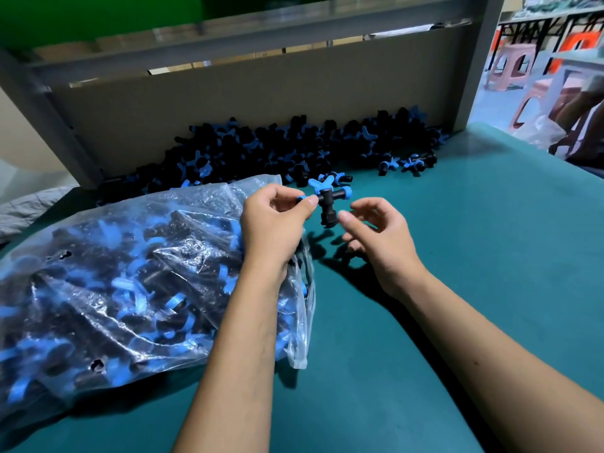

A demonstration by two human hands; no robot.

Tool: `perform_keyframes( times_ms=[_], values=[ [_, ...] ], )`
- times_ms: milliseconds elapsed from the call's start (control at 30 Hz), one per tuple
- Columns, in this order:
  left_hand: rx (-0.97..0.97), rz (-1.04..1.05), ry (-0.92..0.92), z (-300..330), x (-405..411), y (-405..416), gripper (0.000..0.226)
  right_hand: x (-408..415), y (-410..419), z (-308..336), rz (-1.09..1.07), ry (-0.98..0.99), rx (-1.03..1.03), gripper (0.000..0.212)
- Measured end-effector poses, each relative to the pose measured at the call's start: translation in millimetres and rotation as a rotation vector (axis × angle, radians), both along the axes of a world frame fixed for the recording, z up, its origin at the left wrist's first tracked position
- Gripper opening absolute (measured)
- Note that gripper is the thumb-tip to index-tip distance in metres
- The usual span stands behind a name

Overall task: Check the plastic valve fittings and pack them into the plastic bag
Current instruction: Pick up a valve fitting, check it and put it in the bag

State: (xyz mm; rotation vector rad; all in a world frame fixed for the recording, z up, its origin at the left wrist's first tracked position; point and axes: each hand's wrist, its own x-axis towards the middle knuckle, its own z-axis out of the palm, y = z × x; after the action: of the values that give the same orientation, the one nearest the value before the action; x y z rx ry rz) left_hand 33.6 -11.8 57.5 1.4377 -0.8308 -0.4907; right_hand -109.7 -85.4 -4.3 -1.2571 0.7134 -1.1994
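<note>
Forearms enter from the lower edge, w/ the left hand (277,220) above the bag mouth and the right hand (376,233) just beside it, over the green table mat (457,256). One valve fitting (328,199) is pinched at its left end betw. left thumb and fingers and held clear of the mat; the right hand is shown loosely curled, holding nothing, its fingertips near the fitting's lower stem but apart from it. Step in hand, as judged: inspection before packing. For a good check, the fitting should be turned so each port and the handle are seen in turn, w/ the right hand used to steady the stem; only then should it be dropped into the plastic bag (130,273) directly below-left. Fitting appearance: black cross-shaped body, blue collars at the side ends, blue winged handle on top; fine defects are too small to tell. Bag: clear, crinkled, already well filled w/ like fittings. An unpacked pile of fittings (277,145) is seen along the cardboard backboard (228,99), so much is judged left to do.
</note>
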Motion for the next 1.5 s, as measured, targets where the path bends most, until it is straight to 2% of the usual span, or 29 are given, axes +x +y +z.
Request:
perform_keyframes(
  times_ms=[133,267,333,400,467,500,600,667,733,833,1000,1233,1333,1500],
  values=[
    [0.066,-0.038,-0.047,-2.3,-3.2,-0.2,0.018,3.0,7.3,-0.5,0.005,0.187,-0.219,0.031],
    [0.138,-0.025,-0.274,-6.3,-8.5,-1.3,0.022,1.6,6.2,-1.6,-0.063,0.262,-0.306,0.020],
    [0.146,0.013,-0.417,-2.2,-11.4,-0.2,0.026,2.2,7.2,-0.5,-0.023,0.217,-0.232,0.014],
    [0.091,0.022,-0.477,4.3,-13.1,1.3,0.027,3.0,8.3,3.0,0.048,0.079,-0.067,0.007],
    [0.049,0.068,-0.566,9.5,-10.8,2.9,0.025,1.4,6.5,7.1,0.096,-0.054,0.097,0.012],
    [0.064,0.121,-0.667,11.1,-8.8,4.1,0.023,-0.1,4.8,8.9,0.109,-0.106,0.163,0.017],
    [0.198,0.303,-0.948,12.8,0.1,9.7,0.029,-3.8,0.5,11.9,0.118,-0.203,0.296,0.028],
    [0.349,0.302,-1.015,12.5,5.9,13.3,0.040,-4.8,-0.6,13.3,0.107,-0.228,0.343,0.030],
    [0.488,0.232,-1.015,11.3,9.0,15.0,0.052,-5.3,-1.0,13.8,0.096,-0.242,0.367,0.029],
    [0.592,0.147,-1.037,9.1,8.3,15.2,0.066,-5.8,-0.7,13.2,0.113,-0.251,0.354,0.025],
    [0.661,0.113,-1.059,9.3,6.4,14.8,0.067,-7.1,-0.6,8.7,0.128,-0.234,0.258,0.009],
    [0.440,0.046,-0.818,19.4,8.8,16.1,0.068,-3.8,2.1,4.4,0.097,-0.080,0.086,0.017],
    [0.259,0.032,-0.639,24.5,8.5,18.3,0.068,-3.0,5.7,5.2,0.073,-0.008,0.010,0.015],
    [-0.092,-0.045,-0.443,37.7,11.5,19.3,0.076,7.7,19.7,11.2,-0.029,0.185,-0.268,0.021]
  ],
)
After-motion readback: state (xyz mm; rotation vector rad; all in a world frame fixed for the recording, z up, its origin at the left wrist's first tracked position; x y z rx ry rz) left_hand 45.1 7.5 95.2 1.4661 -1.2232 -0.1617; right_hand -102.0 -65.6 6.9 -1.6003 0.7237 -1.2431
